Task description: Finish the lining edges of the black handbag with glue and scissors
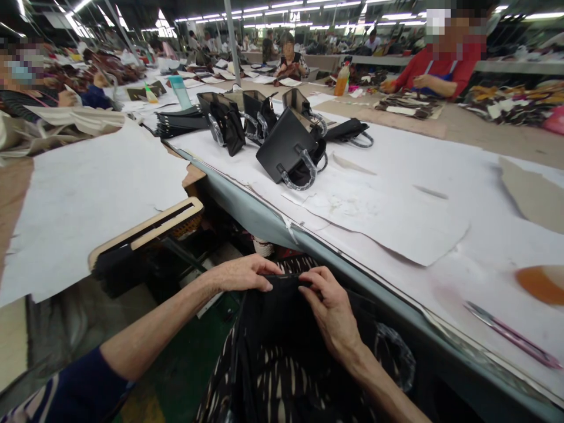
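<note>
A black handbag point(282, 314) is at my lap, its upper edge between my two hands. My left hand point(247, 273) pinches that edge on the left, thumb and fingers closed on the dark cloth. On the right, my right hand point(328, 302) grips the same edge with bent fingers. A plastic-wrapped handle point(399, 352) shows beside my right forearm. Patterned black-and-cream fabric point(282, 376) lies below the bag's opening; whether it belongs to the bag I cannot tell. On the table past my hands, a finished-looking black handbag point(288, 144) lies tilted, its handles wrapped in plastic.
Several more black bags point(222, 120) stand on the white-covered table point(388, 194). A pink-handled cutter point(513, 335) lies near its right edge, by an orange-brown object point(541, 283). A padded wooden frame point(147, 232) juts out at left. A co-worker in red point(458, 73) sits across the table.
</note>
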`<state>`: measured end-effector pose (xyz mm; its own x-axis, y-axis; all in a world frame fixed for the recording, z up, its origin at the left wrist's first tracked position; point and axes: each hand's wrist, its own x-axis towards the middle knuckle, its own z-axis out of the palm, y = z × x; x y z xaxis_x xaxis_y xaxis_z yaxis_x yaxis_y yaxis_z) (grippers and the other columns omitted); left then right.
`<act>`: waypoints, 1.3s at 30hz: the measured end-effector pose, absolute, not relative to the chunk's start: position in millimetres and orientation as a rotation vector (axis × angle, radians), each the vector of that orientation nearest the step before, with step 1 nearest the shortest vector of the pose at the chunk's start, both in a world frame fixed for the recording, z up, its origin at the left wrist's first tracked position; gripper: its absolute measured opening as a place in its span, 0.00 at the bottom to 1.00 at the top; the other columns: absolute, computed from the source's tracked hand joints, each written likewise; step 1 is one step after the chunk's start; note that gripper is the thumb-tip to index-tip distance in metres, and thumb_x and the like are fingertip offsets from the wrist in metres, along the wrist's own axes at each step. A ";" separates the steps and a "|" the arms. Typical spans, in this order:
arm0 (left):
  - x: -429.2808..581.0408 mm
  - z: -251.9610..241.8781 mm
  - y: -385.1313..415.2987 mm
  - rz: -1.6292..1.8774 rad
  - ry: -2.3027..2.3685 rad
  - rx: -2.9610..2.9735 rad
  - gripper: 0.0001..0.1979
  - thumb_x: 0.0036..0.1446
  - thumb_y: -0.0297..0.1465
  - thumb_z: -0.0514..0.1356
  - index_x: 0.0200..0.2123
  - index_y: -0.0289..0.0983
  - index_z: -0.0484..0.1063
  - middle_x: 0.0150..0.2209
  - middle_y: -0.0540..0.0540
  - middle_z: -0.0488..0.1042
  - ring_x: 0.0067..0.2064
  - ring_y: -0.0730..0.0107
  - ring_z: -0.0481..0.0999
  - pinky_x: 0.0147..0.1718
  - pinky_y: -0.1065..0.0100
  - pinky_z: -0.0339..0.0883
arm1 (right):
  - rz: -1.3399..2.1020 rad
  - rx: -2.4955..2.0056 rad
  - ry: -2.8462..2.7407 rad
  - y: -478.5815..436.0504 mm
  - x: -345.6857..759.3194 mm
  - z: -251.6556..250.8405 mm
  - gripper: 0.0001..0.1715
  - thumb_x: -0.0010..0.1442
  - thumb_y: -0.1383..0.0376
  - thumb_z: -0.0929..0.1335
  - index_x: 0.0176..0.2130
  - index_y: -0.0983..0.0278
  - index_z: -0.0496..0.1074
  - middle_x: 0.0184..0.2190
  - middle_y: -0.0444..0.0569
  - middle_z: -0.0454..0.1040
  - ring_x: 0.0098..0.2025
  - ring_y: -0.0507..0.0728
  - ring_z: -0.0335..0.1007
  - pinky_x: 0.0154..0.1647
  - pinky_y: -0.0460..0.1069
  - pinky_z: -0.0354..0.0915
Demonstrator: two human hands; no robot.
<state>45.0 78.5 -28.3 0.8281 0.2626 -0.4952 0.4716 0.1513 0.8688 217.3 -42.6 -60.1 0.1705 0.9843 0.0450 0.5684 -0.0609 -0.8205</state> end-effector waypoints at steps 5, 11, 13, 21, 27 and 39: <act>48.1 -27.5 77.7 -0.171 0.674 1.442 0.20 0.43 0.25 0.55 0.44 0.36 0.70 0.34 0.52 0.74 0.32 0.71 0.69 0.34 0.73 0.62 | 0.690 -1.759 -1.534 -39.7 215.9 -61.3 0.12 0.55 0.69 0.61 0.38 0.59 0.69 0.37 0.46 0.65 0.35 0.52 0.65 0.36 0.48 0.63; 48.5 -29.4 77.1 -0.156 0.678 1.454 0.20 0.44 0.25 0.55 0.43 0.36 0.70 0.32 0.52 0.73 0.30 0.73 0.68 0.31 0.74 0.61 | 0.651 -1.755 -1.603 -36.5 216.1 -63.6 0.14 0.56 0.70 0.60 0.39 0.57 0.71 0.36 0.46 0.66 0.34 0.52 0.66 0.36 0.47 0.64; 48.4 -29.7 76.8 -0.158 0.680 1.451 0.20 0.44 0.25 0.55 0.43 0.36 0.70 0.32 0.52 0.73 0.29 0.73 0.68 0.29 0.74 0.60 | 0.637 -1.757 -1.615 -35.8 215.3 -65.3 0.14 0.56 0.70 0.60 0.39 0.58 0.70 0.36 0.46 0.66 0.34 0.52 0.66 0.36 0.47 0.64; 48.2 -30.3 76.4 -0.157 0.685 1.475 0.19 0.45 0.25 0.55 0.43 0.36 0.70 0.33 0.52 0.74 0.31 0.72 0.69 0.30 0.74 0.60 | 0.511 -1.812 -1.758 -31.9 211.9 -66.5 0.13 0.58 0.68 0.59 0.39 0.59 0.70 0.36 0.46 0.67 0.32 0.51 0.66 0.34 0.46 0.63; 49.8 -30.5 75.3 -0.146 0.684 1.492 0.18 0.45 0.25 0.55 0.43 0.35 0.70 0.33 0.51 0.73 0.31 0.72 0.68 0.30 0.74 0.60 | 0.387 -1.877 -1.896 -28.2 210.9 -66.4 0.12 0.60 0.67 0.58 0.38 0.61 0.70 0.37 0.46 0.67 0.31 0.50 0.66 0.30 0.44 0.60; 50.0 -36.8 76.1 -0.129 0.663 1.450 0.17 0.44 0.25 0.55 0.41 0.35 0.70 0.32 0.51 0.72 0.30 0.73 0.66 0.30 0.74 0.59 | 0.190 -1.866 -2.143 -19.6 212.0 -73.2 0.11 0.60 0.71 0.57 0.33 0.63 0.66 0.34 0.46 0.68 0.27 0.50 0.64 0.23 0.45 0.53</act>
<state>50.0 76.1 -36.8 0.8166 0.3056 -0.4896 0.4672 0.1479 0.8717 212.0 -19.6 -73.2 -0.1168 0.9843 0.1326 0.9457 0.1510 -0.2879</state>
